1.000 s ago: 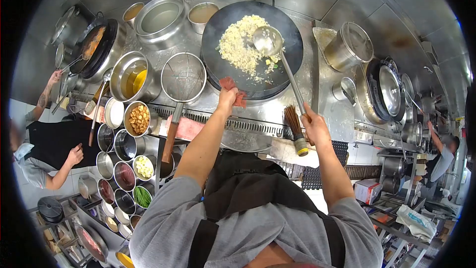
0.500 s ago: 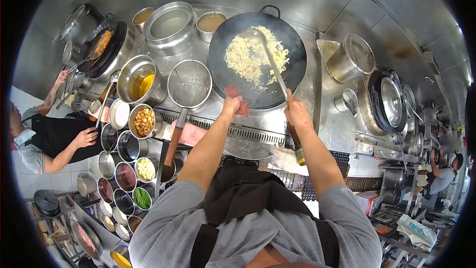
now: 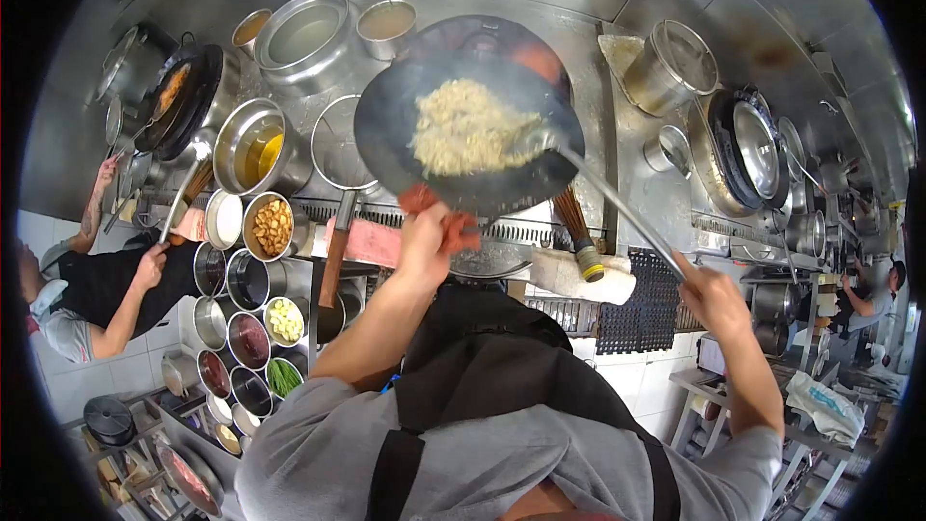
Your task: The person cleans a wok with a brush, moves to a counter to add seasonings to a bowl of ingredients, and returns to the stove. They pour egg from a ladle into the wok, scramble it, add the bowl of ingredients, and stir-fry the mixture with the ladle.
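Note:
My left hand (image 3: 422, 246) is closed around the near edge of a black wok (image 3: 381, 125) through a folded red cloth (image 3: 461, 232). Whatever part of the rim or handle lies under the cloth is hidden. The wok is raised and tipped off its burner (image 3: 535, 58), where an orange glow shows behind the far rim. Steaming fried rice (image 3: 463, 125) is gathered in the wok. Out to the right, my right hand (image 3: 714, 301) grips the end of a long metal ladle (image 3: 622, 203). The ladle's bowl rests in the rice at its right side.
A wire strainer (image 3: 340, 145) lies left of the wok, near a pot of oil (image 3: 236, 159) and several ingredient tins. A bamboo brush (image 3: 579, 236) sits at the stove's front edge. A co-worker's hand (image 3: 149, 265) holds a ladle at left. Pots and another wok stand right.
The wok has come up off the burner and shifted left, tilting toward me. My right hand has swung right and nearer with the ladle. The rice has bunched together.

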Demonstrator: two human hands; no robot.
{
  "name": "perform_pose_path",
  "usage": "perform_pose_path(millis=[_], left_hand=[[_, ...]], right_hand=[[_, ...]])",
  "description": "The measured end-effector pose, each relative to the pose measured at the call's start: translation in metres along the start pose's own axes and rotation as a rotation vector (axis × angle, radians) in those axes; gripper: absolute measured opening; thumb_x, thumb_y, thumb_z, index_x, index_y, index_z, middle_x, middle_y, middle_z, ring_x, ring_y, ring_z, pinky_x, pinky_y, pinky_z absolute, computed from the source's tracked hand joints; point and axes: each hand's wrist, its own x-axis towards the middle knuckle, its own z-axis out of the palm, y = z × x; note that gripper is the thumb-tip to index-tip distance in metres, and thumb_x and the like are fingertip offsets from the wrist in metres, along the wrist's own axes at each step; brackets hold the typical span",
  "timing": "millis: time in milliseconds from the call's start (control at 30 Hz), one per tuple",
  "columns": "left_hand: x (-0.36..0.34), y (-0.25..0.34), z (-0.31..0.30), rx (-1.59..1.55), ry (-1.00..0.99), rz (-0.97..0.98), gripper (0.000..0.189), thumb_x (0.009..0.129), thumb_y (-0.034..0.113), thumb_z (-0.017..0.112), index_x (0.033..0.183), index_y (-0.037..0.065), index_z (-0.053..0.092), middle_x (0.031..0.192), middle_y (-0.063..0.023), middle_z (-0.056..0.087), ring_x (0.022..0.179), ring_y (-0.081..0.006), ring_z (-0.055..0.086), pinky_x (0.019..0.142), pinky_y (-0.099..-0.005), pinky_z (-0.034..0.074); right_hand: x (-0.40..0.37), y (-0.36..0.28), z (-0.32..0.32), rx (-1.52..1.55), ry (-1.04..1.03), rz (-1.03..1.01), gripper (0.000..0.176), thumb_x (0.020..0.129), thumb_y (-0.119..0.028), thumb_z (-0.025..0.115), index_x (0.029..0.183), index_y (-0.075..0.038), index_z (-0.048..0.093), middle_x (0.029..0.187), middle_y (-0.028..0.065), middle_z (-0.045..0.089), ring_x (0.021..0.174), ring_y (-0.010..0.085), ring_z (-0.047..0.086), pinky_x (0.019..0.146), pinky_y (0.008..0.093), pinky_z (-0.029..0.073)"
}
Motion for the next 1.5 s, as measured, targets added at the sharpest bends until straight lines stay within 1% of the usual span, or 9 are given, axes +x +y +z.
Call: perform_pose_path(millis=[133,233,400,533,700,900,1000,1300,1500], left_hand=[[0.062,-0.003,-0.012,0.042,-0.001,0.024,0.029,0.085,0.005,0.042,0.115,0.006,0.045,0.103,-0.0148,0.06,0.087,-0.0301,0.062,0.061,-0.0463,0.053],[0.126,-0.05,-0.048,0.089,-0.063,-0.118,0.042,0.084,0.005,0.04,0.126,0.009,0.041,0.104,-0.014,0.06,0.089,-0.0276,0.062,0.061,-0.0467,0.052],[-0.03,-0.052,-0.061,0.168,0.051,-0.055,0.066,0.07,-0.004,0.038,0.135,0.011,0.037,0.11,-0.0111,0.061,0.069,-0.0232,0.064,0.046,-0.0302,0.052],[-0.012,0.005,-0.012,-0.006,-0.076,0.036,0.041,0.077,-0.001,0.038,0.115,0.01,0.049,0.104,-0.0111,0.061,0.073,-0.0232,0.063,0.05,-0.036,0.052],[0.083,-0.025,-0.017,0.134,-0.037,0.002,0.038,0.08,0.0,0.039,0.115,0.01,0.048,0.1,-0.0106,0.059,0.082,-0.0211,0.061,0.056,-0.0384,0.054],[-0.045,-0.019,-0.028,0.035,0.024,0.003,0.045,0.075,-0.006,0.038,0.117,0.006,0.051,0.103,-0.0115,0.062,0.07,-0.0212,0.063,0.053,-0.034,0.053],[0.015,0.0,-0.01,-0.045,-0.019,-0.027,0.027,0.08,-0.003,0.041,0.103,0.006,0.053,0.087,-0.008,0.058,0.069,-0.021,0.058,0.053,-0.0396,0.053],[0.017,-0.038,-0.028,0.154,0.067,-0.059,0.019,0.079,-0.001,0.042,0.096,0.004,0.049,0.08,-0.0094,0.056,0.065,-0.0241,0.059,0.047,-0.0421,0.05],[0.118,-0.023,-0.016,0.055,0.095,0.047,0.019,0.078,0.0,0.039,0.096,0.0,0.048,0.088,-0.0201,0.062,0.069,-0.0287,0.063,0.039,-0.0401,0.047]], right_hand=[[0.03,-0.002,0.006,0.273,-0.212,0.177,0.051,0.075,-0.011,0.068,0.125,-0.012,0.057,0.074,0.0178,0.065,0.065,0.0253,0.066,0.067,0.0331,0.051],[0.115,-0.011,0.082,0.236,0.05,0.081,0.051,0.077,-0.011,0.065,0.127,-0.017,0.055,0.078,0.0204,0.064,0.07,0.0315,0.065,0.069,0.0392,0.05],[0.091,-0.035,0.088,0.164,0.242,0.037,0.054,0.077,-0.007,0.063,0.129,-0.018,0.053,0.075,0.0196,0.062,0.069,0.0366,0.062,0.066,0.0452,0.048],[0.043,-0.015,0.043,0.32,-0.009,-0.003,0.053,0.077,-0.008,0.063,0.129,-0.013,0.053,0.073,0.0192,0.062,0.068,0.036,0.062,0.063,0.0449,0.048],[0.112,-0.014,0.104,0.02,0.098,-0.003,0.05,0.078,-0.01,0.061,0.128,-0.012,0.054,0.073,0.0187,0.061,0.069,0.0364,0.062,0.063,0.0448,0.05],[0.04,-0.029,0.042,0.204,0.117,-0.032,0.054,0.073,-0.003,0.066,0.125,-0.011,0.057,0.071,0.0162,0.062,0.063,0.0332,0.062,0.062,0.0412,0.049],[0.044,-0.025,0.031,0.287,-0.005,0.012,0.052,0.073,-0.002,0.066,0.123,-0.011,0.059,0.071,0.016,0.063,0.061,0.0325,0.061,0.061,0.0376,0.049],[0.113,-0.029,0.094,0.259,0.372,0.084,0.049,0.079,-0.01,0.062,0.128,-0.015,0.053,0.084,0.0199,0.064,0.075,0.0385,0.062,0.069,0.0467,0.05],[0.15,-0.057,0.14,0.148,0.374,0.093,0.055,0.078,-0.008,0.061,0.131,-0.015,0.048,0.087,0.0178,0.063,0.074,0.0365,0.063,0.069,0.0456,0.051]])
